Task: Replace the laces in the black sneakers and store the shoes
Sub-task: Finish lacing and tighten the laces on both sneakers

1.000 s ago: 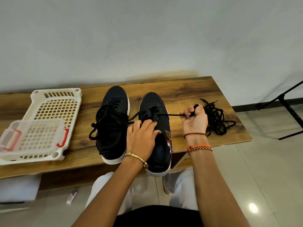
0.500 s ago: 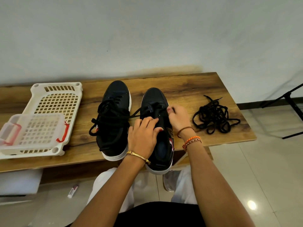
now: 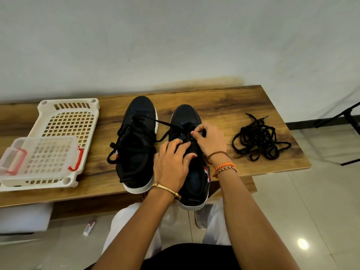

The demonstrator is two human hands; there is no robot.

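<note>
I see the wooden bench (image 3: 224,106) carrying everything. On its left lies a white perforated basket (image 3: 70,121) with a clear lidded box (image 3: 41,158) on it. Two black sneakers sit mid-bench, toes toward the wall: the left sneaker (image 3: 136,145) loosely laced, the right sneaker (image 3: 191,180) under my hands. My left hand (image 3: 172,164) rests on its tongue, fingers loosely curved; my right hand (image 3: 209,138) pinches the lace (image 3: 165,124) at the eyelets. A tangled black lace pile (image 3: 259,137) lies right.
</note>
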